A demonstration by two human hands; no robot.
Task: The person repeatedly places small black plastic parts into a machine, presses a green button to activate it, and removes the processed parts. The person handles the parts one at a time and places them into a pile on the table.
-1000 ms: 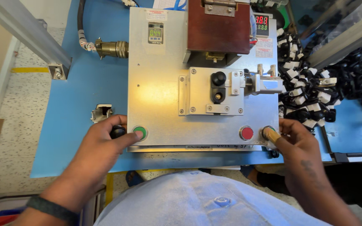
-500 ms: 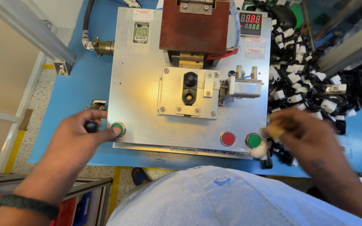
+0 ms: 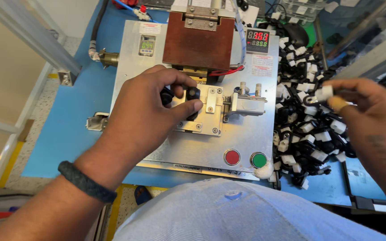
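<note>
My left hand [image 3: 150,114] reaches over the metal fixture plate [image 3: 251,138], wrist wearing a dark band. Its fingers pinch a small black part [image 3: 166,95], and the thumb and forefinger rest on another black piece [image 3: 193,93] seated in the small nest block [image 3: 208,111] under the brown press head [image 3: 199,42]. My right hand [image 3: 369,114] hovers over the pile of black and white parts [image 3: 307,134] at the right. It grips one small white and black part [image 3: 323,94] between its fingertips.
A red button [image 3: 232,157] and a green button [image 3: 259,159] sit at the plate's front right. A metal clamp [image 3: 246,105] stands right of the nest. A digital display [image 3: 258,41] and a small gauge [image 3: 147,44] are at the back. The blue bench top [image 3: 74,111] surrounds the plate.
My left hand left the front left button and moved up to the nest with a black part. My right hand left the right button, moved to the pile and lifted a part.
</note>
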